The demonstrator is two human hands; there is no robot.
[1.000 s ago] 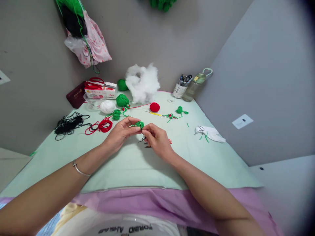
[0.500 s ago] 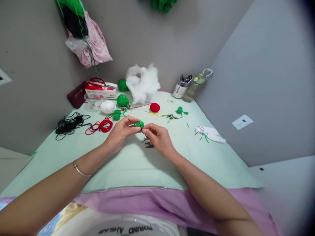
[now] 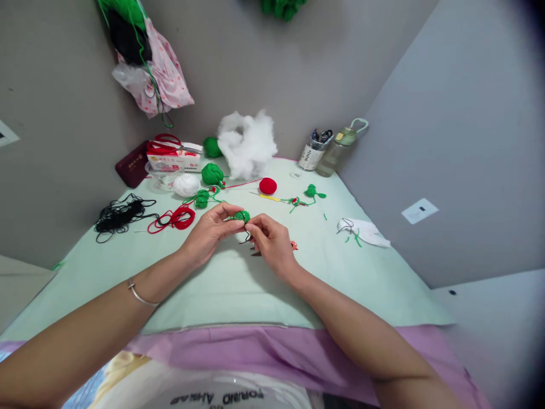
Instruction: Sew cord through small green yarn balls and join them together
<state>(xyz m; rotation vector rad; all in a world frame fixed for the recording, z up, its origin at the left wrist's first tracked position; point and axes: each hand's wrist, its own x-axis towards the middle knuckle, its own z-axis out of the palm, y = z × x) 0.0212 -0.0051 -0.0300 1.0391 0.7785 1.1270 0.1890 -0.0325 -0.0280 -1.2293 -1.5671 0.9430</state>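
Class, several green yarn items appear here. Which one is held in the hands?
The small rounded green piece: the left hand grips it while the right hand pinches black thread beside it. Both green balls near the white stuffing are untouched.

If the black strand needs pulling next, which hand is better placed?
Probably the right hand: it appears to pinch the black strand, while the left hand holds the green yarn piece.

Diffuse, moderately bright indoor light, its source out of view; a soft shadow lies on the pale green tablecloth (image 3: 204, 301) below the right hand (image 3: 272, 241). White fiberfill (image 3: 251, 147) is brightest, its detail partly washed out. Wide-angle distortion stretches the margins—the right edge darkens to black—and stitches on the green crocheted piece (image 3: 242, 216) are barely resolved.
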